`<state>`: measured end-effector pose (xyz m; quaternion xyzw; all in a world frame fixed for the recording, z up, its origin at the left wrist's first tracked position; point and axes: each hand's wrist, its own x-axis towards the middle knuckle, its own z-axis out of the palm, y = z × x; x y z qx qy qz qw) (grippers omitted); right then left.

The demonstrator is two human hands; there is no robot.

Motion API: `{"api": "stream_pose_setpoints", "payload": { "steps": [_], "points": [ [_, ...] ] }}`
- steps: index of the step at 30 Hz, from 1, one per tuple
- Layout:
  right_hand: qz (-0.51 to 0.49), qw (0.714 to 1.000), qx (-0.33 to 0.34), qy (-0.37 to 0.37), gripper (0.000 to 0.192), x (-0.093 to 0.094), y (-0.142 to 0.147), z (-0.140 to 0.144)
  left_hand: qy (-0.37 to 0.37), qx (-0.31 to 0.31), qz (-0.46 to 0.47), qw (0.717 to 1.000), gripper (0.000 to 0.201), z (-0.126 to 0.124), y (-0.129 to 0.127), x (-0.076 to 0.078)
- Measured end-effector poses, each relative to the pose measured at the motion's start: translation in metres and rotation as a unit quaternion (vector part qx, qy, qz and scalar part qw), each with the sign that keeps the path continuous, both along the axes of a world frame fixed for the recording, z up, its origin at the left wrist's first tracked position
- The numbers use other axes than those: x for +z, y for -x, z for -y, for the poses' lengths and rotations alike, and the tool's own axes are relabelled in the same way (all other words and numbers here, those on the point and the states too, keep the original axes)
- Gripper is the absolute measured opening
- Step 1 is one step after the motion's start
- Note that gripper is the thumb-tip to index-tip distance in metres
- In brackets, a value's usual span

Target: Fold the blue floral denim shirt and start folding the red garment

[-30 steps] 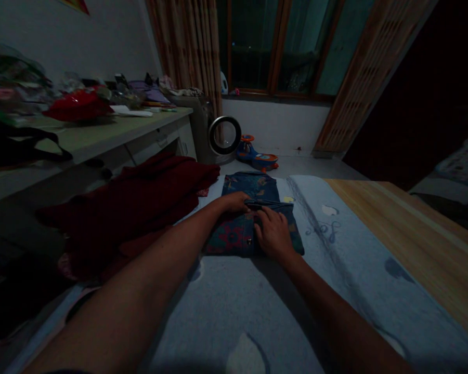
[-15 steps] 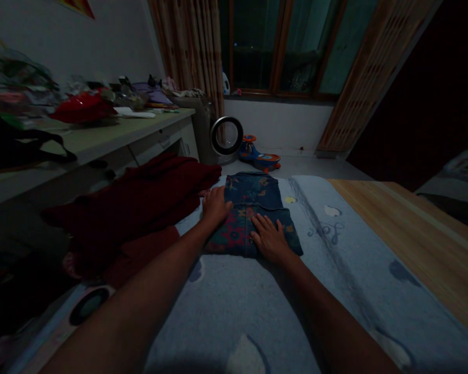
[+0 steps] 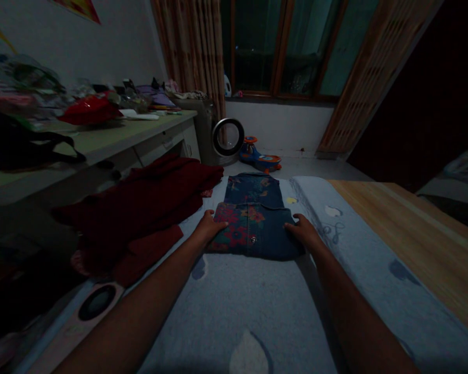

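Observation:
A folded denim garment (image 3: pixel 253 228) with a red floral print and a metal button lies on the light-blue bedding (image 3: pixel 226 301). Its near part is doubled over, and the far part stretches flat beyond. My left hand (image 3: pixel 211 227) grips its left edge, thumb on top and fingers partly hidden beneath. On the opposite side my right hand (image 3: pixel 302 231) pinches the right edge the same way, thumb above the cloth. To the left of my left hand lies a heap of dark red clothing (image 3: pixel 152 197).
A cluttered desk (image 3: pixel 156 124) runs along the left wall. Past the bed stand an open round appliance door (image 3: pixel 228 136) and a blue-and-orange ride-on toy (image 3: pixel 259 157). Bare wooden board (image 3: pixel 405 223) shows at the right. A pink object with a dark oval (image 3: pixel 97 302) lies at near left.
My right hand has left the middle of the garment for its right edge. My left hand has slid nearer along the left edge. Both now grip the sides.

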<state>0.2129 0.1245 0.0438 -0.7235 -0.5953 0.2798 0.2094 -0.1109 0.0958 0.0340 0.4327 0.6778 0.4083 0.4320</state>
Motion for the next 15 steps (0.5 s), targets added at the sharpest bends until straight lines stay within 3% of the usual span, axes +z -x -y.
{"api": "stream_pose_setpoints", "payload": {
  "steps": [3,6,11,15],
  "points": [
    [-0.081,0.997,0.009,-0.013,0.069,-0.004,0.006,-0.002,-0.008,-0.007,0.004,1.000,0.074,-0.002,-0.008,0.008],
    [-0.102,0.994,0.011,-0.044,0.074,-0.008,0.011,-0.005,-0.058,-0.015,0.000,0.998,0.076,-0.005,-0.015,0.009],
    [-0.110,0.990,0.027,-0.079,0.061,-0.008,0.011,-0.008,-0.159,-0.076,0.001,0.984,0.079,-0.013,-0.017,0.005],
    [-0.101,0.985,0.037,-0.135,0.057,-0.007,0.010,-0.010,-0.248,-0.102,-0.087,0.959,0.082,-0.018,-0.015,0.002]
  ]
}}
